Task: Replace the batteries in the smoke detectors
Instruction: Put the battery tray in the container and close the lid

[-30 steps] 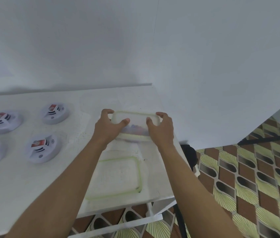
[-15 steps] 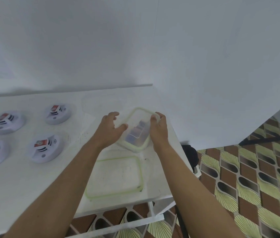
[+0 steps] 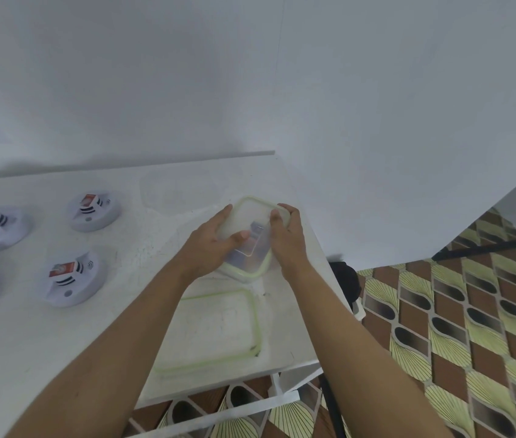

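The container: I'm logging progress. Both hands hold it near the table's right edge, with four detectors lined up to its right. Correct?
Not quite. The head view shows both the left hand and right hand on the container near the table's right edge, but the four detectors lie to its left.

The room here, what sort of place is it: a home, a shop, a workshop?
Most likely a room in a home, though that is a guess. A plain white table stands against bare white walls, the floor has patterned brown and green tiles, and smoke detectors lie out for servicing.
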The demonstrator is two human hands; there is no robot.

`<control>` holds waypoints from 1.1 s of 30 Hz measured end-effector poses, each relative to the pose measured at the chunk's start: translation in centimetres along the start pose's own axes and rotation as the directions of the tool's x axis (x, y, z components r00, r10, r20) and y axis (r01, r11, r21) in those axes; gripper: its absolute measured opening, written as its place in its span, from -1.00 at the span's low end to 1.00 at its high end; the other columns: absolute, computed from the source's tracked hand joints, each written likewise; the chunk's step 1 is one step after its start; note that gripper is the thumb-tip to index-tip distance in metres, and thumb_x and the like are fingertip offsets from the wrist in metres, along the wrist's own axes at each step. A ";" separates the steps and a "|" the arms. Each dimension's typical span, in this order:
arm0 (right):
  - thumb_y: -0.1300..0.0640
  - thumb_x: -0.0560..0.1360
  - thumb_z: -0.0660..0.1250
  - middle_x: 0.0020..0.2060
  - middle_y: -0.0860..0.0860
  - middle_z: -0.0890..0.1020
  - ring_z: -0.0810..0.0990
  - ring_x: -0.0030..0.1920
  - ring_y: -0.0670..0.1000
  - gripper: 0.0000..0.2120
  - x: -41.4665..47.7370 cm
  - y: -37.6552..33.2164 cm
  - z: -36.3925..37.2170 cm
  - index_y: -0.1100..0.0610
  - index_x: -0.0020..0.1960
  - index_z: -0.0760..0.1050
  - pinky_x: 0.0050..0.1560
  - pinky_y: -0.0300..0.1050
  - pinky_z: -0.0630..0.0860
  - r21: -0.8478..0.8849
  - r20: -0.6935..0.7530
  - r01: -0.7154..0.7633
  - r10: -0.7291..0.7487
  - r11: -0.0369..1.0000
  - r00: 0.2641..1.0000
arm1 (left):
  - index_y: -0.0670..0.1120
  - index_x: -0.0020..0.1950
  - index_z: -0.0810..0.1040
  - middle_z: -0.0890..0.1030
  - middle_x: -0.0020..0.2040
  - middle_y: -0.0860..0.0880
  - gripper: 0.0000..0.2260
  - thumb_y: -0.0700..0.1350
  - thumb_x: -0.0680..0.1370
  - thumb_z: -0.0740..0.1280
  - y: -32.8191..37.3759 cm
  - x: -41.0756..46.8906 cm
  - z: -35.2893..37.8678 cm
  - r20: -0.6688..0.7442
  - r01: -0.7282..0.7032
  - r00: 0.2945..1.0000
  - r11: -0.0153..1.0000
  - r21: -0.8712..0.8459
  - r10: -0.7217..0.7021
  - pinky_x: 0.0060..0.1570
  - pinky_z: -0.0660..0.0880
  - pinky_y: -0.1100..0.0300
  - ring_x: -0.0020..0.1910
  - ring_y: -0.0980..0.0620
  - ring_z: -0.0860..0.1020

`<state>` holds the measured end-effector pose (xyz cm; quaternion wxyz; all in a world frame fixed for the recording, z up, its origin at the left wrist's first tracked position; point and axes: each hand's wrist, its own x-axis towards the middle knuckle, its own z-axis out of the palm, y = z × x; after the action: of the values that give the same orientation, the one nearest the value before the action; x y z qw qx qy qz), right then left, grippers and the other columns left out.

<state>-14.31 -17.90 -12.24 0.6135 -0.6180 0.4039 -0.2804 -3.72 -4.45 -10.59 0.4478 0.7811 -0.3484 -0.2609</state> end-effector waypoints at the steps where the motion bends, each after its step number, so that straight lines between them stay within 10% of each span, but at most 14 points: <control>1: -0.02 0.64 0.22 0.01 -0.18 0.56 0.56 0.13 -0.03 -0.80 0.1 0.1 0.0 -0.10 0.26 0.41 0.25 -0.01 0.51 -0.003 -0.001 0.000 0.000 1.000 1.000 | 0.14 0.57 0.21 0.29 0.53 0.15 -0.33 0.21 0.52 0.37 -0.1 0.0 0.0 -0.006 0.000 1.000 1.000 0.003 0.000 0.44 0.25 0.14 0.48 0.13 0.29; 15: 0.01 0.63 0.26 -0.04 -0.22 0.54 0.53 -0.01 -0.18 -0.80 0.0 -0.5 -0.2 -0.03 0.25 0.44 0.07 -0.19 0.44 -0.030 -0.026 0.026 -0.027 0.999 0.999 | 0.22 0.50 0.31 0.45 0.41 0.17 -0.36 0.31 0.45 0.38 0.6 -0.3 -0.3 -0.001 0.065 0.998 0.997 0.028 -0.065 0.34 0.42 0.02 0.34 0.08 0.46; 23: 0.02 0.55 0.40 -0.04 -0.08 0.60 0.56 -0.09 -0.16 -0.83 -1.8 -0.3 -0.4 0.06 0.08 0.52 -0.19 -0.30 0.42 0.084 -0.184 -0.023 0.038 0.996 0.982 | -0.05 0.24 0.53 0.65 0.00 0.00 -0.35 0.38 0.36 0.41 -0.8 -2.2 -3.2 -0.377 0.247 0.895 0.969 -0.027 -0.239 0.16 0.52 0.06 0.00 0.00 0.63; 33: 0.06 0.57 0.35 -0.07 -0.08 0.56 0.60 -0.04 0.03 -0.85 -6.1 -0.4 5.5 -0.04 0.13 0.49 0.19 0.17 0.60 0.143 0.056 -0.122 0.115 0.982 0.992 | 0.02 0.50 0.30 0.38 0.45 0.00 -0.38 -0.01 0.50 0.46 -3.3 -5.9 -5.7 -0.541 0.106 0.812 0.967 -0.231 -0.218 0.34 0.33 0.11 0.41 0.01 0.35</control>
<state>-12.82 -9.87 -11.43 0.6823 -0.5525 0.4036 -0.2574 -2.25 4.22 -10.36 0.5785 0.8038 -0.1065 -0.0889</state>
